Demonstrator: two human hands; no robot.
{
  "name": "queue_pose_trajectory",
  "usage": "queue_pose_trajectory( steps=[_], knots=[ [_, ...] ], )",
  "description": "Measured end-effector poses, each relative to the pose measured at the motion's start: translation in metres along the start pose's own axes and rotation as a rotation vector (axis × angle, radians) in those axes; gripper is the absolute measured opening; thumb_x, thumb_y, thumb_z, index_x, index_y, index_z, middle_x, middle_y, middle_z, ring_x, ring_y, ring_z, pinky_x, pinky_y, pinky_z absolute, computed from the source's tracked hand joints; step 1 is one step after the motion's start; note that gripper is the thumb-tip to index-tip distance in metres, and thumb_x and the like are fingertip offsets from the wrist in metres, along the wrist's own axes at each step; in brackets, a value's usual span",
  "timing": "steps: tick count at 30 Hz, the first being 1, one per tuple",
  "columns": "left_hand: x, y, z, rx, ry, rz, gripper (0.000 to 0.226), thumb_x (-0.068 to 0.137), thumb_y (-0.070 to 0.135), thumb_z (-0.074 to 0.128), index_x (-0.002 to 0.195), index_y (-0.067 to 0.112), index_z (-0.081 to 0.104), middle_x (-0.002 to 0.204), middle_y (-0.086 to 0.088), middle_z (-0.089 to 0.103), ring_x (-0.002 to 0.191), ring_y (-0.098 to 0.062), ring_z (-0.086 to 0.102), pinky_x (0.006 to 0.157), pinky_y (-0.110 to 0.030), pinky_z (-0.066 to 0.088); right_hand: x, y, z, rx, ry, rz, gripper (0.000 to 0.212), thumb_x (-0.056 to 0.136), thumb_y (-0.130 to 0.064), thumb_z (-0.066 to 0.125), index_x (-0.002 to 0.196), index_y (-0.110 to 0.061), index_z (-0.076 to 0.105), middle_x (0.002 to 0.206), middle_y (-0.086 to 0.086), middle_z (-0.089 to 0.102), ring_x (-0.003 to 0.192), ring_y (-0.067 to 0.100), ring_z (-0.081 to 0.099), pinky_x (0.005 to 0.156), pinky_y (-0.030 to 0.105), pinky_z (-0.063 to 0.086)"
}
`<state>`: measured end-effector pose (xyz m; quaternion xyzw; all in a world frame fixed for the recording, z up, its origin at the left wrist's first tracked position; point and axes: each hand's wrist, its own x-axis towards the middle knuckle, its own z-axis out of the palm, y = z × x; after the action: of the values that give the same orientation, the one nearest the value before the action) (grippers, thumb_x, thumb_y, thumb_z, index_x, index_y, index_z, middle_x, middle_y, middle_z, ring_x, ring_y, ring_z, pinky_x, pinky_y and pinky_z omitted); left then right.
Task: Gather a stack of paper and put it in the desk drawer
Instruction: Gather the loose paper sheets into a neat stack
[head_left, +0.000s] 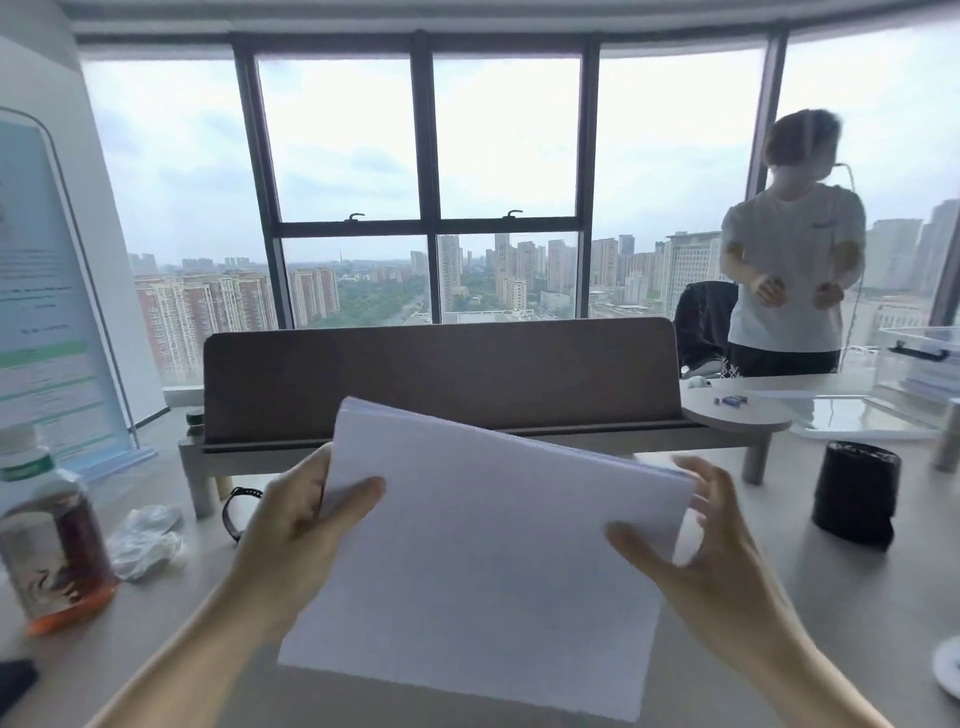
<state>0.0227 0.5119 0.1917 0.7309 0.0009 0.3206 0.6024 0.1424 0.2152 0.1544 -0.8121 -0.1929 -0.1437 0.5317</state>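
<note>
While the desk (857, 597) is spreading across the lower frame with no drawer showing, we are holding the paper stack (483, 561) at centre, its long axis tilting toward the upper left, left hand (306, 514) and right hand (696, 545) both grasping opposite side edges.

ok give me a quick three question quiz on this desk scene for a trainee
1. True or false: the white paper stack lies flat on the pale desk.
2. Which hands grip the stack? A) left only B) right only C) both
3. What stands just right of the right hand?

Key:
1. False; it is held up, tilted.
2. C; the left hand grips too.
3. The black cylindrical container.
</note>
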Motion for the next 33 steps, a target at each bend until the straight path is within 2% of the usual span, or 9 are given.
queue_pose_trajectory(
  steps=[2, 6, 9, 14, 18, 22, 26, 31, 33],
  knots=[
    [-0.011, -0.024, -0.003, -0.189, 0.089, -0.101, 0.023, 0.096, 0.002, 0.057, 0.109, 0.011, 0.074, 0.108, -0.021, 0.078, 0.09, -0.036, 0.077, 0.076, -0.047, 0.061, -0.004, 0.012, 0.009, 0.335, -0.115, 0.193, 0.079, 0.069, -0.05, 0.088, 0.136, -0.031, 0.05, 0.127, -0.007, 0.073, 0.112, 0.013, 0.072, 0.097, 0.039, 0.055],
    [-0.012, -0.044, 0.0, -0.287, 0.141, -0.091, 0.026, 0.092, 0.01, 0.06, 0.116, 0.011, 0.071, 0.11, -0.015, 0.079, 0.097, -0.033, 0.075, 0.081, -0.045, 0.062, -0.003, 0.011, 0.03, 0.508, -0.087, 0.143, 0.025, 0.097, -0.007, 0.065, 0.118, -0.019, 0.072, 0.105, 0.003, 0.083, 0.097, 0.022, 0.079, 0.089, 0.043, 0.059],
    [-0.014, -0.063, -0.001, -0.203, 0.128, -0.093, 0.025, 0.097, 0.001, 0.054, 0.114, 0.01, 0.07, 0.104, -0.007, 0.081, 0.094, -0.019, 0.077, 0.074, -0.026, 0.061, -0.006, 0.023, 0.035, 0.435, -0.074, 0.086, 0.043, 0.098, 0.003, 0.059, 0.126, -0.028, 0.066, 0.115, -0.006, 0.08, 0.109, 0.015, 0.074, 0.095, 0.038, 0.057],
    [-0.037, -0.113, 0.003, -0.153, 0.108, -0.195, 0.036, 0.098, -0.004, 0.053, 0.124, 0.016, 0.066, 0.118, -0.007, 0.077, 0.118, -0.029, 0.068, 0.096, -0.041, 0.054, -0.021, 0.057, 0.052, 0.396, -0.031, 0.09, 0.053, 0.094, 0.018, 0.054, 0.12, -0.027, 0.065, 0.109, -0.002, 0.079, 0.104, 0.02, 0.074, 0.086, 0.026, 0.056],
    [-0.038, -0.11, 0.003, -0.155, 0.105, -0.172, 0.036, 0.095, -0.003, 0.058, 0.125, 0.017, 0.064, 0.117, -0.002, 0.078, 0.111, -0.017, 0.072, 0.088, -0.03, 0.058, -0.016, 0.053, 0.054, 0.572, 0.029, 0.109, 0.042, 0.098, 0.015, 0.049, 0.11, -0.02, 0.068, 0.102, 0.014, 0.076, 0.089, 0.017, 0.073, 0.076, 0.027, 0.059],
    [-0.04, -0.108, 0.002, -0.099, 0.086, -0.162, 0.034, 0.091, 0.003, 0.065, 0.122, 0.019, 0.068, 0.116, -0.002, 0.079, 0.11, -0.018, 0.073, 0.089, -0.031, 0.055, -0.022, 0.044, 0.058, 0.557, 0.075, 0.079, 0.044, 0.099, 0.013, 0.049, 0.115, -0.024, 0.066, 0.099, -0.003, 0.082, 0.088, 0.004, 0.076, 0.076, 0.016, 0.059],
    [-0.044, -0.102, 0.0, -0.005, 0.068, -0.164, 0.026, 0.097, -0.003, 0.058, 0.113, 0.014, 0.07, 0.101, 0.008, 0.082, 0.099, -0.005, 0.075, 0.076, -0.01, 0.053, -0.026, 0.043, 0.057, 0.511, 0.043, 0.048, 0.04, 0.099, 0.006, 0.053, 0.119, -0.027, 0.065, 0.106, -0.007, 0.081, 0.096, 0.006, 0.076, 0.08, 0.019, 0.061],
    [-0.042, -0.101, -0.004, -0.001, 0.074, -0.152, 0.033, 0.092, 0.004, 0.07, 0.121, 0.019, 0.066, 0.114, 0.005, 0.079, 0.107, -0.009, 0.073, 0.086, -0.024, 0.056, -0.024, 0.044, 0.053, 0.567, 0.035, 0.16, 0.027, 0.101, -0.005, 0.056, 0.12, -0.022, 0.065, 0.111, 0.004, 0.078, 0.101, 0.02, 0.073, 0.085, 0.037, 0.06],
    [-0.04, -0.102, -0.004, -0.039, 0.06, -0.182, 0.032, 0.089, 0.008, 0.07, 0.118, 0.019, 0.068, 0.112, 0.004, 0.08, 0.106, -0.01, 0.074, 0.089, -0.029, 0.055, -0.018, 0.04, 0.05, 0.598, 0.027, 0.283, 0.036, 0.097, -0.04, 0.062, 0.125, -0.017, 0.062, 0.133, 0.015, 0.068, 0.119, 0.027, 0.066, 0.098, 0.044, 0.053]
  ],
)
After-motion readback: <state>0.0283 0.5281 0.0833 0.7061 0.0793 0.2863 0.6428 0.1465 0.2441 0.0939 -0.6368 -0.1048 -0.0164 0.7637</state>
